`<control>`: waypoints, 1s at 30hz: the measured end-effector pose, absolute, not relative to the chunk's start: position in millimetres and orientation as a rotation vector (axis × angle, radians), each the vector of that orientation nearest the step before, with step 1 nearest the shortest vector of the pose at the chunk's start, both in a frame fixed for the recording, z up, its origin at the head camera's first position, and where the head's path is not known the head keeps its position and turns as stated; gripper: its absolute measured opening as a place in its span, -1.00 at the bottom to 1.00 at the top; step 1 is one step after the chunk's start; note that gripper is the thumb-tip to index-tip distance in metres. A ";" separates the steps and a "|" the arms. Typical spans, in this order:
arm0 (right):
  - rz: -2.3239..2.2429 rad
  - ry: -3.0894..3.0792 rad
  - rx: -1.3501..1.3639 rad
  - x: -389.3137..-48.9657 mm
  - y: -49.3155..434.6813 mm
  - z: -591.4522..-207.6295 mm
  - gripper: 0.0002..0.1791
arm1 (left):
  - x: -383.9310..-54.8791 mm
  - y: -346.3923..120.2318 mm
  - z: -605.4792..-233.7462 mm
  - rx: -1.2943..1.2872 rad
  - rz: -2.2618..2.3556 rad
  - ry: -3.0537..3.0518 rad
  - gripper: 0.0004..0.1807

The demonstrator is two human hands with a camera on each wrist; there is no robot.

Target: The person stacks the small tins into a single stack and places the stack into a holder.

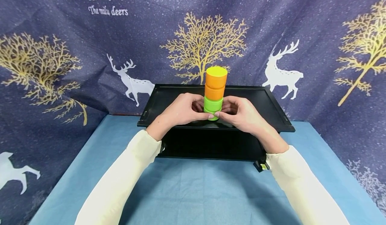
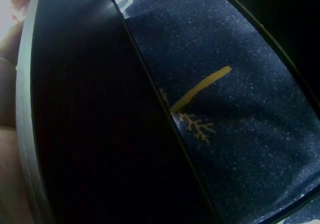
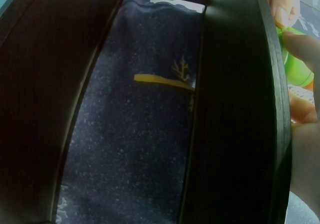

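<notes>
A tower of stacked cups, two orange above two green, stands upright on the black raised stand (image 1: 250, 101) in the head view. Bright yellow shows at the top of the upper orange cup (image 1: 215, 80). My left hand (image 1: 184, 110) holds the lowest green cup (image 1: 214, 115) from the left, thumb in front and fingers behind. From the other side my right hand (image 1: 243, 113) grips the same green cup, the two thumb tips almost meeting. In the right wrist view, the green cup (image 3: 299, 66) shows beyond the stand's edge; the left wrist view hides the cups.
Beneath the stand's top is a dark open space, and blue cloth (image 1: 193, 188) covers the table around it. A dark blue curtain (image 1: 144, 34) with deer and trees hangs close behind. A small black device (image 1: 261, 166) sits by my right wrist.
</notes>
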State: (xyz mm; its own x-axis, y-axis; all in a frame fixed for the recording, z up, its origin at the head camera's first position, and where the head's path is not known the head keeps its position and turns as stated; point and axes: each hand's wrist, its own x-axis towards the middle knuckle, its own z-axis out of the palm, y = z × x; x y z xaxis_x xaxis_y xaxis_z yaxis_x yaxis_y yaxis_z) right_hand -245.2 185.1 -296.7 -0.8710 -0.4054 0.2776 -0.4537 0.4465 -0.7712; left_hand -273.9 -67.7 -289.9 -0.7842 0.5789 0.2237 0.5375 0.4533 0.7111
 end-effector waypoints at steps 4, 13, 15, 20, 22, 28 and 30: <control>1.407 -2.621 0.781 -244.5 184.6 -297.2 -0.55 | -273.0 -68.9 -290.7 1.024 1.260 2.642 -0.53; 1.374 -2.583 0.760 -237.5 185.2 -294.6 -0.49 | -270.9 -75.6 -290.8 1.025 1.265 2.673 -0.43; 1.365 -2.568 0.760 -235.0 186.3 -294.1 -0.49 | -270.1 -77.1 -290.3 1.026 1.271 2.676 -0.43; 1.346 -2.521 0.779 -229.7 189.8 -293.8 -0.48 | -265.9 -79.8 -288.4 1.038 1.284 2.692 -0.46; 1.337 -2.506 0.780 -227.2 191.4 -294.3 -0.48 | -263.7 -81.2 -287.9 1.035 1.288 2.704 -0.47; 1.358 -2.453 0.764 -219.2 196.1 -297.2 -0.46 | -257.8 -89.3 -288.0 0.985 1.311 2.744 -0.45; 1.384 -2.421 0.769 -216.0 197.7 -298.1 -0.47 | -255.2 -93.6 -287.9 0.985 1.314 2.762 -0.45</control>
